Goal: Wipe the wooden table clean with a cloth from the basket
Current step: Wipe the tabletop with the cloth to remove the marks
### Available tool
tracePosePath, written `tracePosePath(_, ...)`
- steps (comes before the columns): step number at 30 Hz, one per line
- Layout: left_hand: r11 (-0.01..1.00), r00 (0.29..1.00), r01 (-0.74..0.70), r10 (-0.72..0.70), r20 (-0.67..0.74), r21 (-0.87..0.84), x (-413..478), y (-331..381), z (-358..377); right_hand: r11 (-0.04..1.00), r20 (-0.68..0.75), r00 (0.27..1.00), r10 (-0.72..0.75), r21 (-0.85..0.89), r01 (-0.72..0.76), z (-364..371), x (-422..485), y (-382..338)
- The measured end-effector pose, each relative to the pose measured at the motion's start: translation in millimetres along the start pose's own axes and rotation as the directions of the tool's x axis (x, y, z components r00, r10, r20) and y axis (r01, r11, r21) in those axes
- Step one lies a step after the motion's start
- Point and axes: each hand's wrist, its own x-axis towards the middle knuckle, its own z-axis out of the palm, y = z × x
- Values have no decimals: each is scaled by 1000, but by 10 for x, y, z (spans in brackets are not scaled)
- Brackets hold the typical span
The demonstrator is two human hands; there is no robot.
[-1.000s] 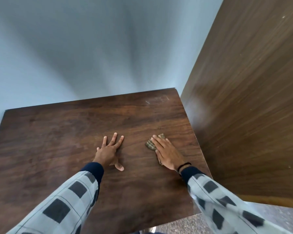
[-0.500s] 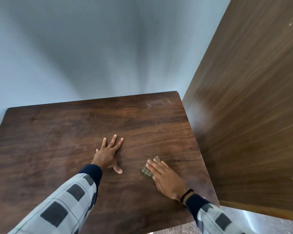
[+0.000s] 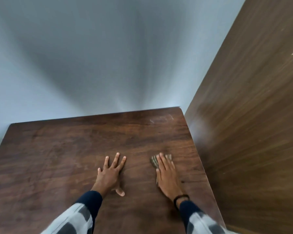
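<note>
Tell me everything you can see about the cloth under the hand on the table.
The cloth is a small, folded-looking piece in dull olive and tan with faint stripes, though motion blur hides its detail. It lies flat on the wooden table, toward the right edge. The right hand presses on it with straight fingers and covers most of it, so only strips show past the fingertips and along the thumb side. Nothing else touches it.

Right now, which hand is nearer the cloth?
Right. The right hand lies flat on the cloth; the left hand rests on the wooden table, apart, to the cloth's left.
</note>
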Motion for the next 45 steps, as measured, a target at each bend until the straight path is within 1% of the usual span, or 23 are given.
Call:
tracePosePath(1, 1000, 1000, 8, -9, -14, -6, 30, 40, -52, 1000, -9, 1000, -3, -1, 3, 18, -163, 23)
tracePosePath(3, 1000, 996, 9, -10, -92, -16, 112, 125, -247, 1000, -11, 1000, 10, -25, -10, 52, -402, 53)
tracePosePath(5, 999, 986, -3, -2, -167, -34, 249, 172, -493, 998, 5, 1000, 22, -65, -22, 63, -452, 65)
tracePosePath(6, 998, 984, 0, -12, -180, -66, 323, 173, -607, 996, 17, 1000, 19, -82, -17, 67, -429, 65)
tracePosePath(9, 980, 985, 33, -65, -158, -196, 551, 115, -817, 996, 36, 999, 15, -94, -11, 52, -265, 51)
tracePosePath(11, 967, 989, 52, -84, -120, -249, 678, 54, -869, 997, 49, 999, 10, -77, -6, 37, -47, 34)
tracePosePath(15, 956, 993, 79, -102, -67, -281, 836, 26, -840, 999, 56, 998, 20, -38, -18, -43, 669, -12)
tracePosePath(20, 955, 990, 121, -135, -31, -269, 921, 55, -844, 998, 95, 994, 61, -22, -59, -91, 1527, -75)
tracePosePath(22, 955, 989, 131, -143, -26, -266, 921, 56, -857, 997, 63, 995, 76, -26, -75, -81, 1563, -122)
tracePosePath(26, 958, 990, 123, -137, -36, -260, 939, 67, -850, 998, -7, 999, 33, -57, -34, 17, 1022, -178)
tracePosePath(29, 958, 989, 131, -143, -29, -256, 954, 73, -858, 998, 14, 1000, 20, -61, -19, 44, 736, -167)
tracePosePath(31, 957, 989, 131, -143, -28, -258, 959, 73, -856, 997, 25, 1000, 8, -70, -6, 11, 830, -149)
tracePosePath(34, 957, 990, 124, -137, -33, -263, 967, 67, -857, 997, 55, 998, -5, -83, 10, -59, 1301, -132)
tracePosePath(39, 954, 991, 102, -123, -60, -282, 973, 32, -828, 997, 60, 997, 49, -56, -46, -173, 2148, -177)
tracePosePath(42, 956, 991, 96, -118, -63, -277, 975, 15, -827, 997, 49, 996, 75, -22, -74, -151, 2142, -225)
tracePosePath(45, 956, 991, 89, -112, -67, -279, 970, 21, -831, 997, 40, 997, 65, -38, -63, -52, 1718, -257)
